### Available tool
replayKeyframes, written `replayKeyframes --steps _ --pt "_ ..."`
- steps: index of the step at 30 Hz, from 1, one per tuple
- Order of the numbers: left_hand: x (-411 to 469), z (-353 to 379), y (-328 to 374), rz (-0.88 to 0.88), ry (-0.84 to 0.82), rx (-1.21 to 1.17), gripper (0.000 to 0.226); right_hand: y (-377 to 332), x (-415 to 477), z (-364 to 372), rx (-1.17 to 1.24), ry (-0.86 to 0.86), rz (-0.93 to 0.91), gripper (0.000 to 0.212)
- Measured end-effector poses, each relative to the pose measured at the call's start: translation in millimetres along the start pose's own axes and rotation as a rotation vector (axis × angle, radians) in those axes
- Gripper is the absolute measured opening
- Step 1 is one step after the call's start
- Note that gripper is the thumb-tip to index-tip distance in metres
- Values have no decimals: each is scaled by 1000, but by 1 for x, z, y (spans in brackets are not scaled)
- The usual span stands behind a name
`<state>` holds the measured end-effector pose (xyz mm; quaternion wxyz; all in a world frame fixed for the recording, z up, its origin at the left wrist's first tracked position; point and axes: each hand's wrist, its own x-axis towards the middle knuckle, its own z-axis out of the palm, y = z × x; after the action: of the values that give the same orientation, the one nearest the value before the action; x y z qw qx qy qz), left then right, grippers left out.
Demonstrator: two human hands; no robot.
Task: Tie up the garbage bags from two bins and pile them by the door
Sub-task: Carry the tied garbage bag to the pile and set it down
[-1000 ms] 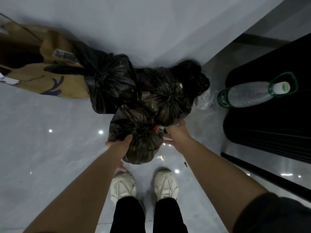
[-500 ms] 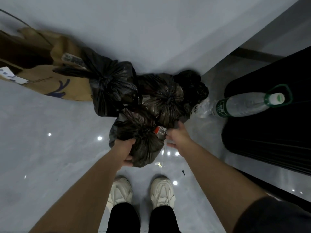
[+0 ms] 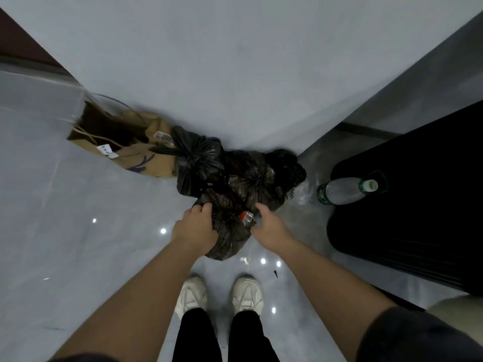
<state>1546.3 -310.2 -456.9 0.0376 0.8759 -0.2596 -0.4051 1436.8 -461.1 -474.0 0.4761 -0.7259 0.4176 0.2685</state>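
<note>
Your left hand (image 3: 194, 231) is curled over the near side of the front garbage bag (image 3: 230, 231), fingers gripping the black plastic just left of its gathered top. Your right hand (image 3: 269, 226) sits at the bag's right side, thumb and fingers half spread and touching the plastic beside a small red and white carton (image 3: 245, 216) that pokes out of the bag; I cannot tell whether that hand grips the film or only steadies it. The bag rests on the pale floor (image 3: 78, 244) in front of your shoes (image 3: 219, 296), pressed against two more tied black bags (image 3: 201, 163) that lie against the wall (image 3: 235, 61), with a brown paper bag (image 3: 136, 152) to their left and a plastic bottle (image 3: 345, 190) to their right on a dark case (image 3: 418, 205).

To finish this placement well, I would push the bag snugly against the others so that it leans on them and does not roll toward your feet. Watch the carton (its corner looks likely to tear thin film): press on the plastic around it, not across it. Check that the gathered top is tight before you let go. Release one hand first, see that the bag holds its place, then lift the other
</note>
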Motion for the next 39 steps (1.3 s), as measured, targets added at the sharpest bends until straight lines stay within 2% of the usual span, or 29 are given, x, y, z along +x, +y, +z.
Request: replayKeyframes --steps 3,6,9,14,18,20,22,27,29,32,34,36,37,39 --pt "-13 -5 4 39 -17 19 71 -3 -15 -4 -83 8 -51 75" --pt "-8 7 -1 89 -61 155 83 7 -13 3 -256 -17 -122 82" --pt "8 35 -9 128 -97 294 94 24 -3 18 -328 -36 -170 85" --pt "37 96 -27 194 -148 430 96 63 22 55 -454 -126 -228 77" --pt "62 134 -46 223 -152 574 103 82 49 80 -566 -170 -274 83" --pt "75 145 -51 221 -131 611 106 86 59 88 -602 -158 -341 79" --pt "90 152 -52 214 -102 632 108 93 74 93 -567 -107 -375 85" --pt "111 160 -52 194 19 627 102 108 106 97 -570 -32 -317 98" --pt "112 161 -52 195 55 606 99 112 110 98 -554 47 -329 88" --pt "98 159 -56 266 97 626 93 119 106 97 -545 161 -371 50" --pt "83 152 -63 367 178 673 80 122 99 98 -634 65 -392 28" --pt "71 142 -71 488 253 710 61 123 93 102 -701 -55 -374 24" --pt "67 137 -75 548 249 742 52 123 91 105 -706 -96 -368 26" --pt "62 132 -82 611 134 786 37 121 88 111 -693 -154 -371 29"
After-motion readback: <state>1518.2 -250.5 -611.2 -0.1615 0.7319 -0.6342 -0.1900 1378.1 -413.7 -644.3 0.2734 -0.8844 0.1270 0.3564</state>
